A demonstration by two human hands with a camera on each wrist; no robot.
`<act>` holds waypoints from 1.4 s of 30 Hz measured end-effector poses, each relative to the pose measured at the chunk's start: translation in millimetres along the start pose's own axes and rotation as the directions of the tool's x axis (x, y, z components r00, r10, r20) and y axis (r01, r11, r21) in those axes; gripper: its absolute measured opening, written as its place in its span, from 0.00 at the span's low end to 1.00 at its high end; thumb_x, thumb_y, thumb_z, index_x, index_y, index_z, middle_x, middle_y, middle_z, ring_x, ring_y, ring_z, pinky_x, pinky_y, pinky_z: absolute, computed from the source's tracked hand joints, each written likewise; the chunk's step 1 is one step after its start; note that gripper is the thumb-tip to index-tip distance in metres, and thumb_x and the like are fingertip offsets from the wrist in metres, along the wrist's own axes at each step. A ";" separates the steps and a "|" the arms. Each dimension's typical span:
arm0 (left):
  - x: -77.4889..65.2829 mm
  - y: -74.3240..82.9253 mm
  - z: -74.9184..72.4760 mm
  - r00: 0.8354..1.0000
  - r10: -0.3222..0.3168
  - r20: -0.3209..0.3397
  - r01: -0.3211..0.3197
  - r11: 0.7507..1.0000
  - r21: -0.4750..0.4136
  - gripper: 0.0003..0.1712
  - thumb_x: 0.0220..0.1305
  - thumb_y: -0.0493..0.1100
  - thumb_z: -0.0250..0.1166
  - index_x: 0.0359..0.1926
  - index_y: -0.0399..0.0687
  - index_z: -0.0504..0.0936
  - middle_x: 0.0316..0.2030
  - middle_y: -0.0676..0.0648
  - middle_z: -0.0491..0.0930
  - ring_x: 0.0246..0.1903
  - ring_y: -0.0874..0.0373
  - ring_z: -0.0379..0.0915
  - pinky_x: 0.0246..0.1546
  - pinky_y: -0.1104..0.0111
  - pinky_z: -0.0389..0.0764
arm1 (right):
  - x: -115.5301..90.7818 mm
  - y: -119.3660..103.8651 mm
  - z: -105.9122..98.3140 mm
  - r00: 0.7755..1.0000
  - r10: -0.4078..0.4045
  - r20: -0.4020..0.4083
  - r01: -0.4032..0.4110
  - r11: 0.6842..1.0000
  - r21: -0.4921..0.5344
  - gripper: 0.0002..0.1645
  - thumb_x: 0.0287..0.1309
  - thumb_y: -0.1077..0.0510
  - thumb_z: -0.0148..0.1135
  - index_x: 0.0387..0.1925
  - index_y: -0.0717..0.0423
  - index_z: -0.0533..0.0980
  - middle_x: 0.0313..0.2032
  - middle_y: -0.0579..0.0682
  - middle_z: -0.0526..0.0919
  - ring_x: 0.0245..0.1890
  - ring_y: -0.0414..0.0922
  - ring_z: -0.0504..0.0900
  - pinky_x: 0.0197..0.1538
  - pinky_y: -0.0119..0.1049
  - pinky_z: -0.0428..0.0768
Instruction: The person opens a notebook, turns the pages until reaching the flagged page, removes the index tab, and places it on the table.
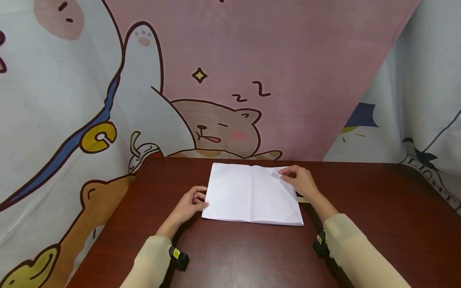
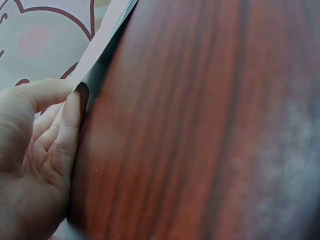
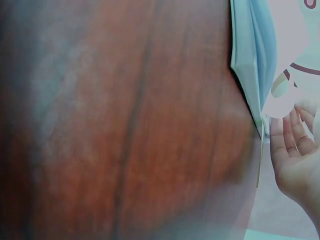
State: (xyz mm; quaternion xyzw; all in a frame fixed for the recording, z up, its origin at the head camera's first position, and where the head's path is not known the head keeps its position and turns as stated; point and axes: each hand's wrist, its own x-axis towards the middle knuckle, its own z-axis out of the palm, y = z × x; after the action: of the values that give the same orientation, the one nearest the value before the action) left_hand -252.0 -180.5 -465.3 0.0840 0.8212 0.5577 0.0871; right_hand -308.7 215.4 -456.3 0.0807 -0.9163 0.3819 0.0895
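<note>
An open notebook with blank lined pages lies flat on the dark red-brown table. My left hand pinches its left edge; in the left wrist view the thumb lies over the edge with a finger beneath. At the upper right, my right hand pinches the right-hand page near its top outer corner. Seen from the right wrist, that page curls up from the thicker stack of pages, beside the fingers. A pale yellowish strip sticks out from the notebook's right side.
The wooden table stretches out on both sides and in front of the notebook. Behind it hangs a cartoon-printed cloth, with more cloth on the right. Each wrist wears a small black camera.
</note>
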 end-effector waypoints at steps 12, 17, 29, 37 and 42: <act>0.3 -2.4 0.6 1.000 0.007 0.006 -0.007 1.000 -0.007 0.29 0.63 0.31 0.66 0.64 0.35 0.69 0.45 0.32 0.80 0.33 0.58 0.71 0.33 0.73 0.75 | 0.1 1.0 0.4 0.999 -0.034 0.032 0.033 0.999 0.042 0.15 0.62 0.69 0.56 0.44 0.60 0.85 0.43 0.58 0.85 0.38 0.47 0.73 0.39 0.32 0.70; -0.4 -2.2 1.2 1.000 -0.001 0.005 0.001 1.000 -0.003 0.29 0.63 0.32 0.66 0.64 0.36 0.69 0.46 0.33 0.79 0.33 0.59 0.71 0.33 0.73 0.75 | 0.6 2.8 -0.1 0.998 -0.048 0.048 0.046 0.998 0.048 0.16 0.59 0.72 0.56 0.45 0.60 0.85 0.42 0.58 0.84 0.40 0.48 0.76 0.40 0.30 0.73; 0.0 -2.8 2.6 1.000 0.008 0.009 -0.008 1.000 -0.002 0.29 0.63 0.31 0.66 0.64 0.34 0.68 0.46 0.32 0.79 0.33 0.58 0.71 0.33 0.74 0.74 | -2.3 4.6 0.5 0.996 -0.053 0.074 0.048 0.997 0.062 0.16 0.60 0.70 0.59 0.48 0.59 0.84 0.45 0.59 0.85 0.45 0.52 0.82 0.43 0.32 0.77; 0.5 -3.8 1.8 1.000 0.009 0.009 -0.009 1.000 0.003 0.29 0.62 0.31 0.66 0.64 0.35 0.69 0.45 0.33 0.80 0.33 0.60 0.72 0.34 0.73 0.75 | -2.8 3.8 0.5 0.994 -0.073 0.080 0.067 0.995 0.076 0.16 0.60 0.70 0.61 0.48 0.59 0.84 0.47 0.60 0.85 0.46 0.53 0.83 0.43 0.30 0.78; 1.3 -3.7 0.8 1.000 0.022 0.002 -0.022 1.000 0.001 0.30 0.61 0.31 0.67 0.64 0.35 0.69 0.44 0.33 0.79 0.33 0.60 0.72 0.34 0.74 0.75 | 0.1 3.1 1.8 0.993 -0.080 0.084 0.074 0.994 0.075 0.15 0.60 0.69 0.62 0.48 0.57 0.84 0.49 0.58 0.85 0.46 0.51 0.82 0.44 0.31 0.78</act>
State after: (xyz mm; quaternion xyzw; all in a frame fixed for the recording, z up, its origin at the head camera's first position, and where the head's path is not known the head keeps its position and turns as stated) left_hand -253.2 -180.8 -469.1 0.0936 0.8203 0.5582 0.0820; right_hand -309.6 216.2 -459.7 0.1358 -0.9012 0.4069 0.0612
